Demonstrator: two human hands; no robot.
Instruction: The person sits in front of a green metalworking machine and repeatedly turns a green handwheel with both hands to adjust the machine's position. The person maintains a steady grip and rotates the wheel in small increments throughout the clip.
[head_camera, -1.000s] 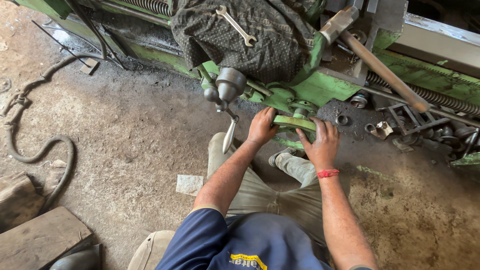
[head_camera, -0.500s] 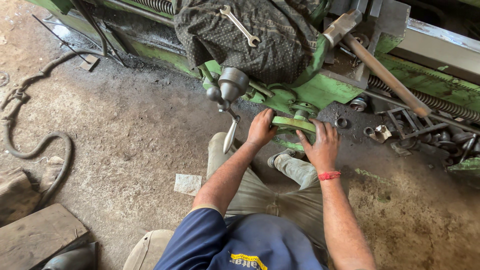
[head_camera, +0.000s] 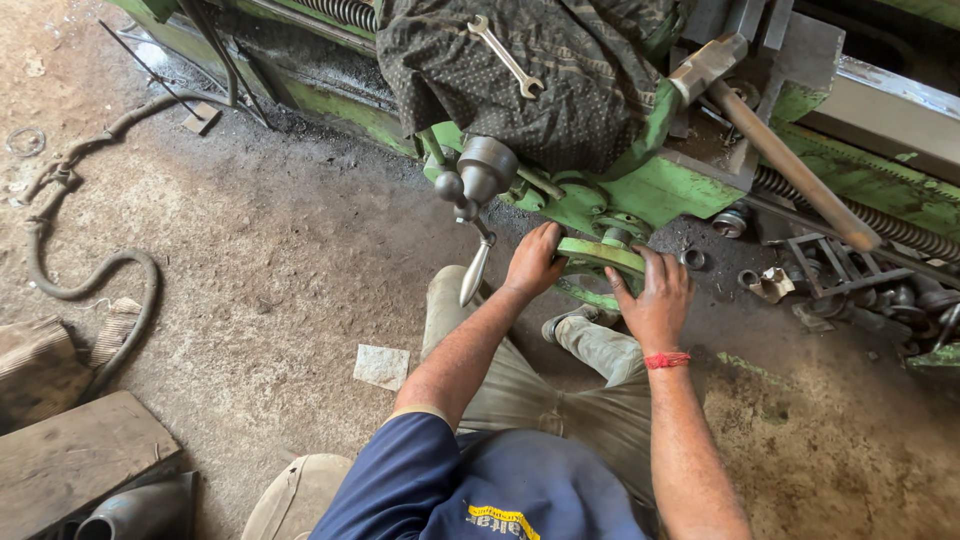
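Still | left hand (head_camera: 533, 262), right hand (head_camera: 655, 298) grip green handwheel (head_camera: 600, 252) | unmoved

Soft daylight — sharp, edges slightly bowed.

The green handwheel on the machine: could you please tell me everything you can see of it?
The green handwheel is a round, painted metal wheel with a worn rim, mounted low on the front of the green machine, tilted toward the camera. The left hand grips its left rim and the right hand grips its right rim. Its lower half is hidden behind them. A grey lever hangs just to its left.
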